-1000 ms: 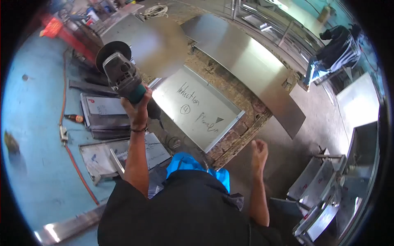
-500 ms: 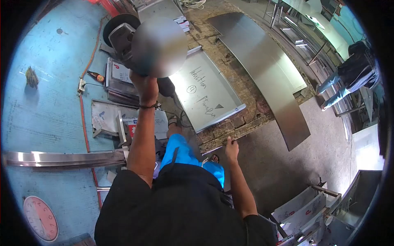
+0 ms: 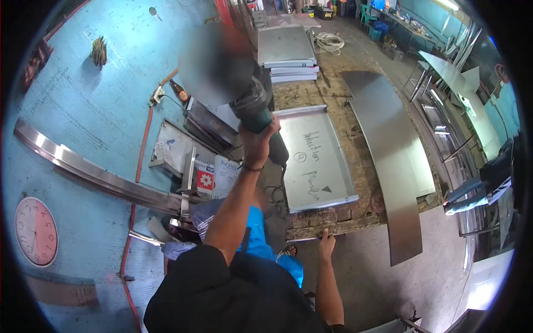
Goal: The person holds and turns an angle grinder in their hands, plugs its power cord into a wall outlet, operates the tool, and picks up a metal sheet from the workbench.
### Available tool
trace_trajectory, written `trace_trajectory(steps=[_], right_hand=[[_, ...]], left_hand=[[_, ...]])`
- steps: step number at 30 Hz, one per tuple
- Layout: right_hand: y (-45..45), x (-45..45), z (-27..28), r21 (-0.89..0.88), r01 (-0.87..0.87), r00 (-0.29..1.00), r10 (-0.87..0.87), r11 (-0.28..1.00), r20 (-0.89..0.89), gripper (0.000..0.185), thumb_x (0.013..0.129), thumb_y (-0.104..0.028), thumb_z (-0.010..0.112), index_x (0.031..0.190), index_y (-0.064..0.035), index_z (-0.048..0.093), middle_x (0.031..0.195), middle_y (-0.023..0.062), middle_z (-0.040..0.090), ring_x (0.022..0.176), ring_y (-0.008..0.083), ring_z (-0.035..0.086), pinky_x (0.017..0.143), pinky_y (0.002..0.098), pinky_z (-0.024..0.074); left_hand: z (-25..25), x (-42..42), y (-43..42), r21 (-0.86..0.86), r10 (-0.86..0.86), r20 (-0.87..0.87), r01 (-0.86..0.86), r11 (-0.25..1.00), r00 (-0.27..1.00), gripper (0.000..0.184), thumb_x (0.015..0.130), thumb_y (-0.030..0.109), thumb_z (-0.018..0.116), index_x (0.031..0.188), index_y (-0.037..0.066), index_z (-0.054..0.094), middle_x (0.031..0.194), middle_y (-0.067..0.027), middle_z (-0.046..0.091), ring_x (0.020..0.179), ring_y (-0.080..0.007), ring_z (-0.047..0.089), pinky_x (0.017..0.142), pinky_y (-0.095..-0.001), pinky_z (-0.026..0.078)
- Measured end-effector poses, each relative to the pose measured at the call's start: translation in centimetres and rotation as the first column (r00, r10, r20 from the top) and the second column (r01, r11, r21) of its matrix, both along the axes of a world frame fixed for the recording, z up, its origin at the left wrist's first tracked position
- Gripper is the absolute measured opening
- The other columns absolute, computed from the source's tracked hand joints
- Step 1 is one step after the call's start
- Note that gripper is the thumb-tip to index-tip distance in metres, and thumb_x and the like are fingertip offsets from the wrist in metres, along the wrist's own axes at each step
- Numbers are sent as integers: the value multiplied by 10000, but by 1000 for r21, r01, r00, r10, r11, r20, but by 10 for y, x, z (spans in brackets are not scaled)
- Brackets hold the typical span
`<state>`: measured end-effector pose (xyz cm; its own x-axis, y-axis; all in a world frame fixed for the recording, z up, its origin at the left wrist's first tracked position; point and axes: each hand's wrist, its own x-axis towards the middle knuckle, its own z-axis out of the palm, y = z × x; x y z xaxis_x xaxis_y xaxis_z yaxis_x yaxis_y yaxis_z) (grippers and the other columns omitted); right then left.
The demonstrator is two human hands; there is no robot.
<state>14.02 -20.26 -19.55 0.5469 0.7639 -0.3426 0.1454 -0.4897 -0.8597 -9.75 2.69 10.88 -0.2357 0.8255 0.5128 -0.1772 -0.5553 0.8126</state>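
My left hand [image 3: 256, 143] is closed around the green body of an angle grinder [image 3: 256, 120], raised beside the left edge of a metal tray-like panel. The grinder's front end is covered by a blurred patch, so its disc cannot be made out. My right hand [image 3: 327, 245] is closed at the near edge of the worn wooden workbench [image 3: 347, 222], thumb on top. Between the hands, the shallow metal panel [image 3: 311, 161] lies on the bench with handwriting on its face. A long bent steel sheet [image 3: 388, 144] lies to its right, overhanging the near edge.
Stacked metal panels [image 3: 286, 47] and a coiled hose [image 3: 330, 42] are at the far end. A long metal channel [image 3: 94, 172] leans at left near a bottle [image 3: 179, 90] and a clock [image 3: 36, 232]. A person [image 3: 488, 183] stands at far right.
My view has shifted, so the bench appears lower and further right. The grinder has turned in my left hand's grip and moved right. My right hand stays at the bench edge.
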Motion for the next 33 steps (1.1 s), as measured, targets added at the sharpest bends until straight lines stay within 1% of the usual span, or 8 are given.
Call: trace_trajectory(steps=[2,18,22,24,26,29,30,33], right_hand=[[3,-1,-1,-236,-84,994,98,968,50,592,1015,-464,486,973,122,561,910,254,581,822,346,573,740,481,456],[1,-6,28,-292,-55,998,54,955,-11,678,990,-516,510,1052,159,540,994,282,575,917,349,585,788,457,459],[-5,11,11,-308,-149,986,166,940,31,582,985,-446,553,948,128,641,823,214,656,774,289,651,708,419,495],[-3,16,49,-357,-177,984,164,917,-66,529,970,-420,583,867,93,666,749,158,668,728,237,665,682,382,508],[2,3,127,-398,-220,947,292,891,131,463,939,-387,638,888,72,679,776,129,681,795,190,672,720,345,515],[26,-62,196,214,-332,914,369,919,-167,492,817,-271,793,1184,7,617,1042,131,683,961,231,656,829,363,523],[37,-83,221,315,-534,838,541,784,73,706,759,-268,845,1327,-26,502,1230,166,599,1127,283,590,913,388,499],[72,-142,273,464,-657,716,684,594,138,877,685,-326,891,1375,-31,436,1309,186,530,1239,306,509,968,386,468]], left_hand=[[-1,-2,-1,40,-20,9,19,999,1000,171,768,124,749,856,17,651,795,-25,661,726,-128,630,711,-301,515],[-11,-39,3,-15,25,-160,-27,1000,987,184,766,105,748,911,23,669,842,-24,679,753,-107,635,714,-276,510],[16,-54,-18,-3,-77,-156,77,997,985,199,773,86,744,930,-1,658,863,-48,673,778,-127,642,724,-292,518],[33,-64,-31,-9,-148,-150,149,989,977,219,778,91,736,952,-11,649,865,-65,665,782,-146,643,734,-308,520],[35,-76,-48,-116,-204,-109,191,975,973,263,787,87,707,1006,-23,612,900,-102,641,798,-193,636,755,-347,515],[28,-80,-70,-193,-301,-33,290,937,953,439,756,142,728,1112,-26,535,943,-138,608,820,-233,622,759,-375,506],[24,-81,-75,-213,-339,43,340,916,940,502,741,162,745,1144,-28,513,952,-144,604,824,-238,620,754,-378,507],[18,-76,-89,-263,-380,95,391,882,920,612,716,175,760,1224,-17,476,937,-141,592,817,-251,617,758,-380,513]])
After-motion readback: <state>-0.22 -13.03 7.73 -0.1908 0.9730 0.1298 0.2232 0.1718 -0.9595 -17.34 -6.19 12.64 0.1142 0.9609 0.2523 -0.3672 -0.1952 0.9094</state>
